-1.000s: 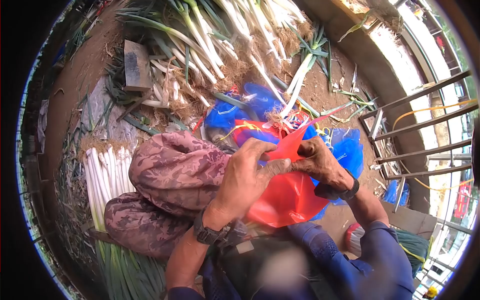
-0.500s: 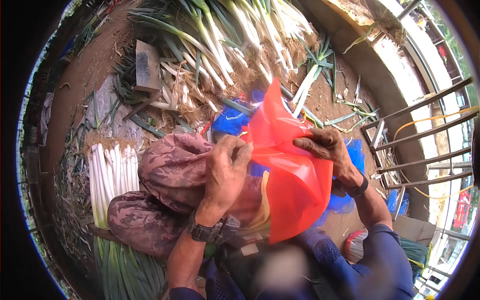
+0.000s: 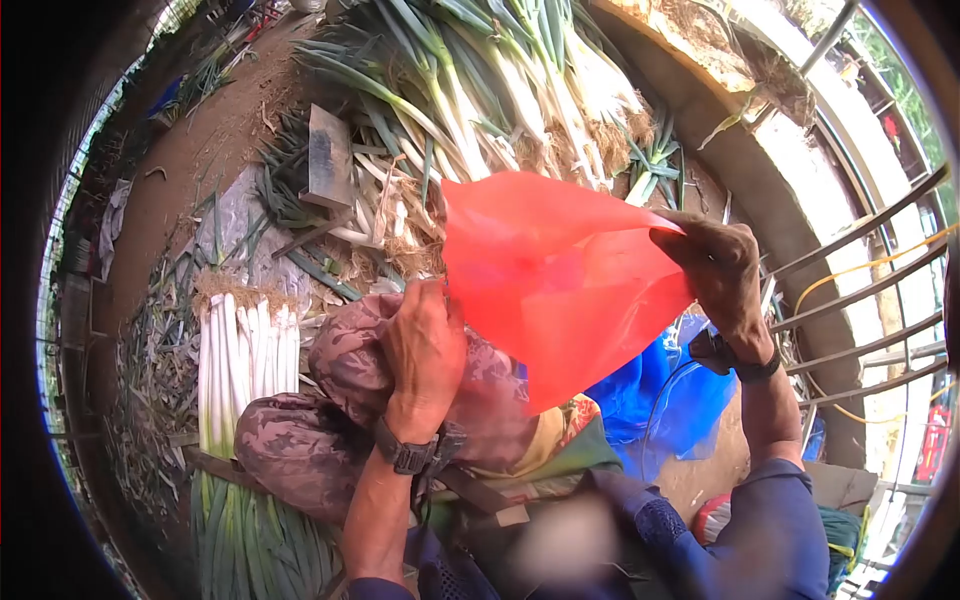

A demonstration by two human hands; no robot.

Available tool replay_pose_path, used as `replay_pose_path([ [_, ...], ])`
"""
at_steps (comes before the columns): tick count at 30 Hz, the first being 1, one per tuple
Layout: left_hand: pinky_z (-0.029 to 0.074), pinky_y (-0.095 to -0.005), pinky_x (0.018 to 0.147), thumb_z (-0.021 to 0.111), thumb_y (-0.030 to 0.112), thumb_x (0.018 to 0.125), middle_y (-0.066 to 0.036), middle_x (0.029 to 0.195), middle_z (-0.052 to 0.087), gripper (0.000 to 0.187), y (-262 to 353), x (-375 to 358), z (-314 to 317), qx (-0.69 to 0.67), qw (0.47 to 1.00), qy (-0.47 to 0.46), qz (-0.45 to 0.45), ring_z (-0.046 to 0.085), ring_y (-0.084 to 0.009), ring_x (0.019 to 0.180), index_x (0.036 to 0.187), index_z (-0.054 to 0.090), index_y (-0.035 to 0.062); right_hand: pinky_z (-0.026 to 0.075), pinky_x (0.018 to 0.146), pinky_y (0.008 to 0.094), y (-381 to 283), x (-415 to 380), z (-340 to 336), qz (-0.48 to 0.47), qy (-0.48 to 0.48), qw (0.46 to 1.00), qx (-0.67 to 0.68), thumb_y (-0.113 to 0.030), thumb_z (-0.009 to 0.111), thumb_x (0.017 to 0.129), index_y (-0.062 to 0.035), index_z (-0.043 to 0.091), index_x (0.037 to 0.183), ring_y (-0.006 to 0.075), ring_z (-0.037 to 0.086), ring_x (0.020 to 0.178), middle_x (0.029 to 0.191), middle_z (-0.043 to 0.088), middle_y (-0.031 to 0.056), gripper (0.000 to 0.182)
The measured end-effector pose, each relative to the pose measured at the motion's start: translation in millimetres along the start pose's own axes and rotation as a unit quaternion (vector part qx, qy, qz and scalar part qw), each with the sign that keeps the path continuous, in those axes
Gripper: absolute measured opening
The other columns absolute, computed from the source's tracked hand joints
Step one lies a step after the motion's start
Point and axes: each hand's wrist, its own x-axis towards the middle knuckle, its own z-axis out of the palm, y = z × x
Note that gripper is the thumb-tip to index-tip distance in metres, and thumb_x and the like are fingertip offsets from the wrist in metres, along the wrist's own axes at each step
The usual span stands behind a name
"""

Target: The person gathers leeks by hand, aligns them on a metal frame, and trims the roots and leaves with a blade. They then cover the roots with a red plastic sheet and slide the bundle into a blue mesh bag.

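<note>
A red plastic bag (image 3: 545,275) is stretched out in front of me, its mouth pulled wide. My left hand (image 3: 422,345) grips its left edge just above my patterned-trousered knee (image 3: 345,365). My right hand (image 3: 722,272) pinches the bag's upper right corner, raised higher than the left. Both wrists carry dark watches. The bag hides part of the ground and the leeks behind it.
A trimmed bundle of leeks (image 3: 240,350) lies at my left. A big heap of untrimmed leeks (image 3: 480,90) lies ahead on the dirt, with a wooden block (image 3: 328,160) beside it. Blue plastic bags (image 3: 660,400) lie under the red one. A concrete curb and metal railing (image 3: 860,260) close the right side.
The red bag went from bunched between both hands to pulled wide. My right hand rose up and to the right; my left hand slid left toward the knee.
</note>
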Motion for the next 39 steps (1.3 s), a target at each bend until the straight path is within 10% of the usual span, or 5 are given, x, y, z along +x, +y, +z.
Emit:
replay_pose_path([
  [9, 0.060, -0.0341, 0.084, 0.070, -0.011, 0.082, -0.018, 0.140, 0.056, 0.066, 56, 4, -35, -0.218, 0.954, 0.154, 0.137, 0.067, -0.0282, 0.113, 0.143, 0.052, 0.0069, 0.053, 0.052, 0.0342, -14, 10, 44, -0.273, -0.062, 0.958, -0.058, -0.008, 0.073, 0.085, -0.0078, 0.075, 0.106, 0.0247, 0.069, 0.059, 0.073, 0.070, 0.0117, 0.022],
  [16, 0.053, -0.0407, 0.098, 0.056, -0.020, 0.076, -0.020, 0.122, 0.067, 0.041, 26, 32, -13, -0.207, 0.965, 0.117, 0.107, 0.064, -0.0363, 0.117, 0.110, 0.069, -0.0013, 0.050, 0.051, 0.0382, -20, 22, 49, -0.349, -0.100, 0.920, -0.146, -0.010, 0.070, 0.082, -0.0094, 0.071, 0.107, 0.0261, 0.064, 0.057, 0.065, 0.063, 0.0071, 0.025],
  [26, 0.052, -0.0479, 0.072, 0.067, 0.000, 0.080, -0.020, 0.094, 0.067, 0.021, -6, 41, -95, 0.050, 0.975, 0.212, 0.036, 0.066, -0.0425, 0.085, 0.099, 0.059, 0.0006, 0.050, 0.063, 0.0447, 20, 93, 62, -0.340, 0.015, 0.887, -0.314, -0.008, 0.062, 0.080, -0.0055, 0.063, 0.084, 0.0303, 0.063, 0.073, 0.080, 0.058, 0.0104, 0.005],
  [31, 0.052, -0.0489, 0.069, 0.068, 0.007, 0.083, -0.019, 0.088, 0.067, 0.018, -10, 36, -119, 0.137, 0.964, 0.229, -0.020, 0.067, -0.0424, 0.080, 0.096, 0.058, 0.0009, 0.058, 0.066, 0.0367, -38, 58, 79, -0.231, 0.203, 0.951, -0.040, 0.000, 0.075, 0.079, -0.0101, 0.050, 0.143, 0.0231, 0.071, 0.084, 0.131, 0.059, 0.0136, 0.069],
  [39, 0.053, -0.0469, 0.059, 0.067, 0.007, 0.082, -0.016, 0.086, 0.065, 0.018, -7, 6, -133, 0.159, 0.958, 0.237, 0.001, 0.067, -0.0386, 0.069, 0.095, 0.055, 0.0027, 0.059, 0.075, 0.0369, -32, 68, 219, -0.147, 0.169, 0.975, 0.008, 0.006, 0.078, 0.072, -0.0133, 0.023, 0.159, 0.0356, 0.070, 0.095, 0.154, 0.038, 0.0248, 0.105],
])
